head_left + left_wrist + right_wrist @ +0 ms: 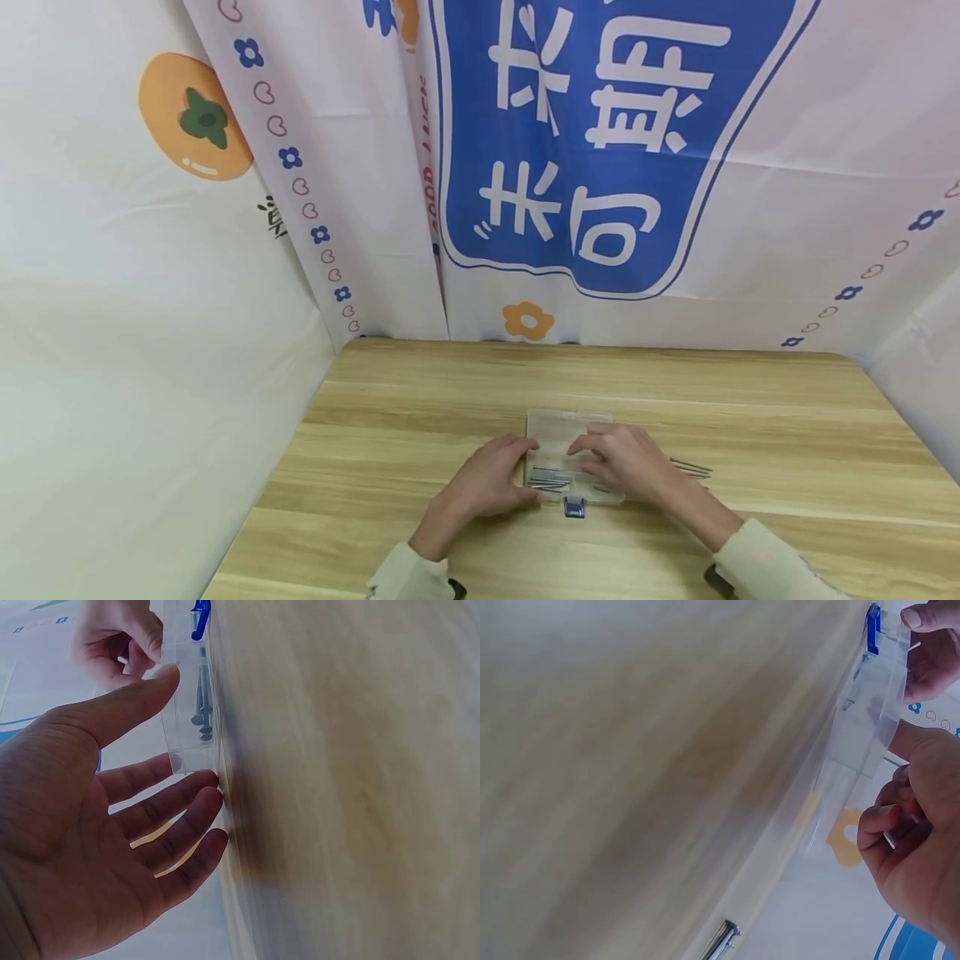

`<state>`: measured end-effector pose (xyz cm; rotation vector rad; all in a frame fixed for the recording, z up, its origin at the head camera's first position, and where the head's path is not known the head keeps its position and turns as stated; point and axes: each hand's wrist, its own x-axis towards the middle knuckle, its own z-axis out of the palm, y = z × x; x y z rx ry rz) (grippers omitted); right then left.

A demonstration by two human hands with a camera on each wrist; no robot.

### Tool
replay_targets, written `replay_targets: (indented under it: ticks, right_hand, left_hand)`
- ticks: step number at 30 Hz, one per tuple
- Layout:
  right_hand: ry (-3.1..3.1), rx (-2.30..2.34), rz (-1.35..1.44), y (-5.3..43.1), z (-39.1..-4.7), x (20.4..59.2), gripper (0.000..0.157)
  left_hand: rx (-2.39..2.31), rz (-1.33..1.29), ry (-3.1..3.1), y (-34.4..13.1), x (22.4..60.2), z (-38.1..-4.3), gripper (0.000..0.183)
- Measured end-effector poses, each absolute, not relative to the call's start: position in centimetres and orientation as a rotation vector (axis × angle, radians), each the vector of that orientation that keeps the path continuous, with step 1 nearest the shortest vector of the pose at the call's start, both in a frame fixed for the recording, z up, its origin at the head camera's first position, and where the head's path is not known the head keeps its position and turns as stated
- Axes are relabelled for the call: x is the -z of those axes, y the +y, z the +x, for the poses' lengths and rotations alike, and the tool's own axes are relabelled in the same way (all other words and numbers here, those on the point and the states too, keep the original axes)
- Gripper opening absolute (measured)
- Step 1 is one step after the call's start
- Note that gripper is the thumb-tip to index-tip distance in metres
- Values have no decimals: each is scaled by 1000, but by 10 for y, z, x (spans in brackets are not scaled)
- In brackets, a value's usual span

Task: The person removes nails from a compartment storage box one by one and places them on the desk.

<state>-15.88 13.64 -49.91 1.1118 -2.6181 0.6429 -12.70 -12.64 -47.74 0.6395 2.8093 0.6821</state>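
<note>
A clear plastic compartment box (567, 497) with a blue latch (574, 507) lies on the table, its clear lid (558, 429) folded back. Several long metal pins with round heads (202, 716), nails or screws, lie in its left compartment. My left hand (491, 477) holds the box's left end, thumb at the near corner and index finger toward the hinge side. Over the right part of the box is my right hand (626, 458), fingers bent. In the right wrist view, one of its fingertips is hidden behind the box wall, and I cannot see whether it pinches anything.
More loose metal pins (692, 468) lie on the wooden table (420, 392) just right of the box, partly behind the right wrist. Printed white cloth (375, 208) hangs at the table's back and left edges.
</note>
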Motion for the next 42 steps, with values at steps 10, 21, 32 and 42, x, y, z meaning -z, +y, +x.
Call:
replay_targets:
  ticks: [10,21,32,42]
  right_hand:
    - [-2696,-709,1118,135,-160,499,15]
    - [-2752,-718,1134,125,-163,497,12]
    - [-2813,-704,1132,115,-168,494,6]
    - [-2821,-697,1137,109,-169,492,5]
  left_hand:
    - [-681,658,2816,-126,477,-127,69]
    - [-680,649,2816,-126,478,-128,69]
    - [-667,638,2814,-125,478,-127,70]
    - [-675,617,2809,-124,478,-126,69]
